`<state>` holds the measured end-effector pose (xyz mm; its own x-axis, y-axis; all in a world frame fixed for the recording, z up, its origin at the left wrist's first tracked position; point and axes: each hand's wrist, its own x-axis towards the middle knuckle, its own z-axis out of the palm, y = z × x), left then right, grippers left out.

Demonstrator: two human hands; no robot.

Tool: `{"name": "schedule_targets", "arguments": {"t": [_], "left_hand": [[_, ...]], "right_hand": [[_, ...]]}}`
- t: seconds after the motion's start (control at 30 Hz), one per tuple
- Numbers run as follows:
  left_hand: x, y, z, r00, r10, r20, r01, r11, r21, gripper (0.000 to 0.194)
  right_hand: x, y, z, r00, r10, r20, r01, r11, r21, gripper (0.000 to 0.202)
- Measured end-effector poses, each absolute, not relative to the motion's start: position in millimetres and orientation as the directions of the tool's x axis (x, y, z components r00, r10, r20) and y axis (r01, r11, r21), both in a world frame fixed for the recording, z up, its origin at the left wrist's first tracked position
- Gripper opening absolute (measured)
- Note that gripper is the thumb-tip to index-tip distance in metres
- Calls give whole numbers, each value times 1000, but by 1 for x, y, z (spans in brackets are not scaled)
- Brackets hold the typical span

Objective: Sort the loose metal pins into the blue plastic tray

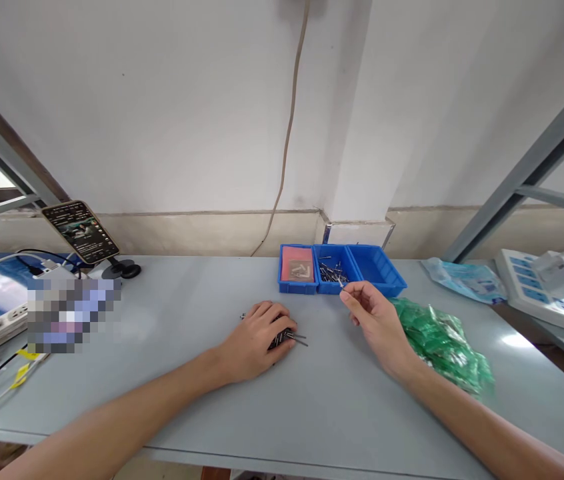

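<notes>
My left hand (261, 337) lies on the table with its fingers curled over a pile of thin, dark metal pins (281, 339). A few pin ends stick out past the fingertips on the right; most of the pile is hidden under the palm. In a pinch between thumb and forefinger, my right hand (373, 319) holds a small, thin metal pin (341, 283), its tip at the front edge of the middle blue bin (329, 288). More pins (332, 272) lie loose in that bin.
The left blue bin (298, 288) holds a pink sheet (297, 255) and a clear packet; another blue bin (375, 265) adjoins on the right. A green plastic bag (445, 343) lies beside my right forearm. A phone (81, 231) on a stand and power strips flank the table.
</notes>
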<state>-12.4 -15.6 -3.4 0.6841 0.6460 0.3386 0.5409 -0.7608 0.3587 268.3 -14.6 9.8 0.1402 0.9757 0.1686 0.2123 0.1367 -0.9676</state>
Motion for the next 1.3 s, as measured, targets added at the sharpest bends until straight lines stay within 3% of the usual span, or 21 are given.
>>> {"name": "schedule_targets", "arguments": {"t": [1.3], "left_hand": [[-12,-15,-4,681,638,360,538,-769,346,15]], "right_hand": [[269,-14,11,155,972,174,233,135,-963,33]]}}
